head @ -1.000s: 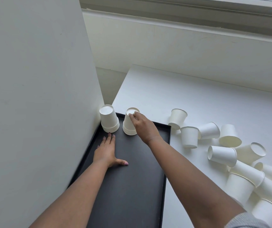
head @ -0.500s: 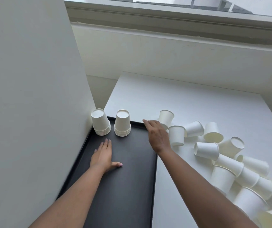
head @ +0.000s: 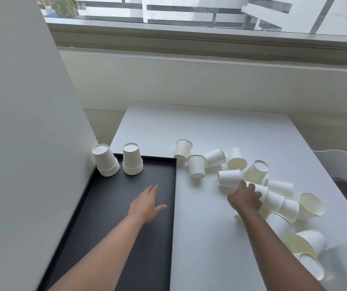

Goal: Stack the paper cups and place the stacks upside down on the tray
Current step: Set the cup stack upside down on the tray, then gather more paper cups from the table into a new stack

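Note:
Two upside-down stacks of white paper cups stand at the far end of the black tray [head: 113, 238]: the left stack [head: 106, 160] against the wall and the right stack [head: 132, 159] beside it. My left hand [head: 146, 203] lies flat on the tray, fingers spread, holding nothing. Loose paper cups [head: 234, 159] lie scattered on the white table [head: 210, 127] to the right of the tray, some upright, some on their sides. My right hand [head: 245, 197] is in that pile, fingers curled over a cup lying on its side [head: 262, 189].
A grey wall panel [head: 25, 143] runs along the tray's left edge. A window sill and window sit behind the table. A white chair back [head: 345, 162] shows at the right, and a clear plastic wrap [head: 345, 263] lies at the lower right by the cups.
My right hand let go of the right stack on the tray and moved right across the table into the loose cups. My left hand stayed flat on the tray. The view tilted up.

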Demonstrator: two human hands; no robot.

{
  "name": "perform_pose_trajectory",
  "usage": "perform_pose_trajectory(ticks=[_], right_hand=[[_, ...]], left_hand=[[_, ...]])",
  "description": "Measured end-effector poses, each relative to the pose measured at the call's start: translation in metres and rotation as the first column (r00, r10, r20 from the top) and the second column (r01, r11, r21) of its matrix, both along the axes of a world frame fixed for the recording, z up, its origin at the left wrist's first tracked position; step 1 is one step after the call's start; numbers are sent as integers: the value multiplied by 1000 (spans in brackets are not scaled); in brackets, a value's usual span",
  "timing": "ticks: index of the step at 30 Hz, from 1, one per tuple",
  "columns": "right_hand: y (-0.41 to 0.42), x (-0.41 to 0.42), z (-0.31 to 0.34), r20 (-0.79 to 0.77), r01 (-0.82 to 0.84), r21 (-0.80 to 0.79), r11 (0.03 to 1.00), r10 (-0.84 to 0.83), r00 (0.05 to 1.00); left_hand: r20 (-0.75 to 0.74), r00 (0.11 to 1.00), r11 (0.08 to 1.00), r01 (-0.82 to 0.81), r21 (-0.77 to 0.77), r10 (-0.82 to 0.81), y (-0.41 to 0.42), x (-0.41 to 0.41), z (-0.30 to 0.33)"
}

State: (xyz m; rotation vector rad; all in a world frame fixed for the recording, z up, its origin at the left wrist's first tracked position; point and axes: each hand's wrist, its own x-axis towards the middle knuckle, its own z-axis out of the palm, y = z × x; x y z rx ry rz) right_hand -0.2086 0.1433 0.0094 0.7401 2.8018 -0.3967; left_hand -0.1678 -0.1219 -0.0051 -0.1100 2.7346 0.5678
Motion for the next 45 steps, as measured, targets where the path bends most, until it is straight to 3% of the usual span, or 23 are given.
perform_pose_trajectory(ticks=[3, 9, 14, 19, 22, 25, 27, 29, 32, 34, 36, 41, 45], right_hand=[[12, 18, -5, 10, -62, 20, 998, 61, 998], [20, 42, -11, -123, -191, 58, 980, 197, 973], [22, 52, 6, -295, -199, -148, 969, 149, 944], [11, 65, 22, -458, -254, -512, 821, -11, 889], [8, 72, 25, -460, -275, -610, 743, -50, 886], [3, 74, 22, -423, -324, -661, 677, 20, 906], [12, 72, 23, -409, -328, -659, 677, 43, 911], [31, 68, 21, -409, -236, -601, 763, -40, 912], [70, 66, 9, -391, -44, -306, 951, -83, 917], [92, 68, -2, -312, 15, -110, 994, -49, 949], [104, 68, -11, -227, 26, -27, 999, -31, 973], [104, 68, -20, -162, -10, -14, 1000, 8, 987], [91, 67, -19, -219, -21, -130, 991, -8, 976]], left_hand=[[-3, 999, 999, 39, 22, -39, 15, 5, 2], [42, 996, 990, 73, 123, -79, 44, 13, 5], [112, 988, 947, 70, 315, -110, 78, 15, 7], [187, 981, 820, -68, 568, -49, 109, 14, 14], [181, 983, 784, -80, 615, -41, 124, 13, 18], [132, 991, 780, -66, 622, -21, 125, 10, 15], [114, 993, 797, -60, 601, -12, 127, 9, 14], [123, 992, 805, -56, 591, -21, 129, 8, 14], [143, 989, 805, -58, 591, -33, 127, 6, 15], [152, 988, 803, -59, 593, -40, 124, 5, 15], [161, 986, 803, -62, 593, -43, 121, 2, 14], [180, 983, 797, -72, 600, -46, 117, -2, 13], [184, 981, 793, -72, 606, -52, 116, -2, 12]])
